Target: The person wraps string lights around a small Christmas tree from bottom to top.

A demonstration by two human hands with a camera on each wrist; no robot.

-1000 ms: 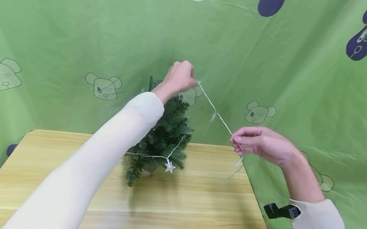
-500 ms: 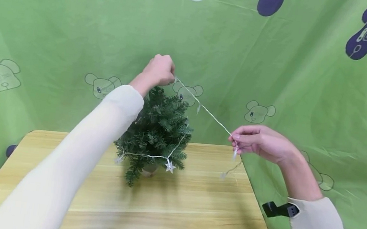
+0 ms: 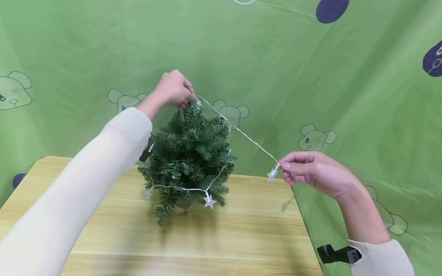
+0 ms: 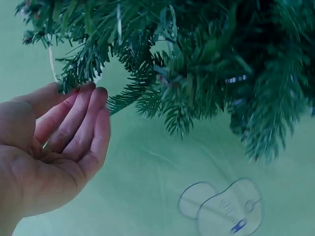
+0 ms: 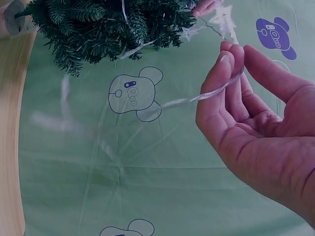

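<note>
A small artificial Christmas tree [image 3: 191,153] stands on the wooden table. At its tip my left hand [image 3: 174,88] pinches a string of star lights [image 3: 250,138]; a clear star shows beside the fingertips. In the left wrist view, this hand [image 4: 64,142] has its fingertips against a green sprig. Off to the tree's right, my right hand [image 3: 313,171] holds the same string between thumb and fingers, with a star [image 3: 272,173] hanging just below. From there the loose end trails down, blurred in the right wrist view. Lower on the tree, the string crosses the front branches with another star [image 3: 209,200].
The wooden table [image 3: 205,257] has its back edge against a green curtain [image 3: 258,45] printed with bear heads. A pale base [image 3: 182,206] shows under the branches. A black strap [image 3: 339,254] sits at the right cuff.
My left hand has moved left and slightly down to the treetop, drawing the string across with it. The right hand stays nearly in place, and a star now hangs at its fingertips.
</note>
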